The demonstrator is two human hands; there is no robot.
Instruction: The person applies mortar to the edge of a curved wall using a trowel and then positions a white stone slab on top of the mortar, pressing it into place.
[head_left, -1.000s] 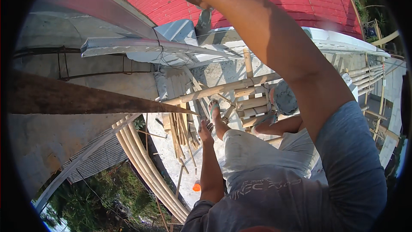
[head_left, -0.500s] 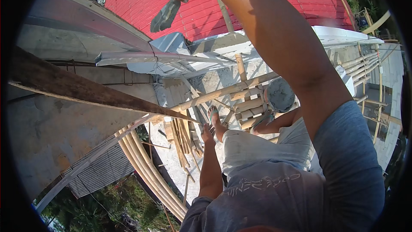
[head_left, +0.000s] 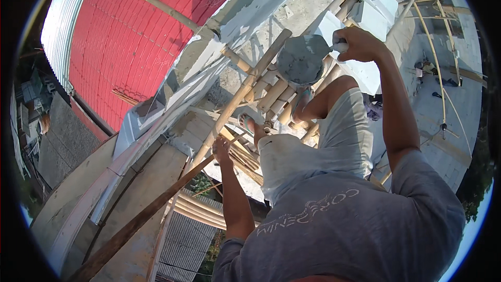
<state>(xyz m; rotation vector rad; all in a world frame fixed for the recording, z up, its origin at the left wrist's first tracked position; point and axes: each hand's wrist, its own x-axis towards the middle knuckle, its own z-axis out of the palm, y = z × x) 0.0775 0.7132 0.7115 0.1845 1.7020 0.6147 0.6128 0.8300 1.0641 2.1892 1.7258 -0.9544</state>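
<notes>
My right hand [head_left: 360,44] is closed round the pale handle of a trowel [head_left: 340,47] at the bucket's right rim. The trowel's blade is hard to tell from the wet grey mortar [head_left: 300,58] there. That bucket [head_left: 297,81] stands on bamboo poles close to my feet. Lower left of it, my left hand [head_left: 222,149] is closed on the upper end of a long dark wooden board [head_left: 151,214], which slants down to the lower left.
A bamboo rail [head_left: 242,94] crosses in front of my feet. White blocks [head_left: 376,8] lie beyond the bucket. Loose wood strips [head_left: 244,159] lie beneath my left arm. A red roof [head_left: 141,36] slopes off at upper left, beyond a mortared wall edge [head_left: 193,62].
My right hand has come down from high over the wall edge to the bucket with the trowel. The view has turned rightward. My left hand has kept its hold on the board.
</notes>
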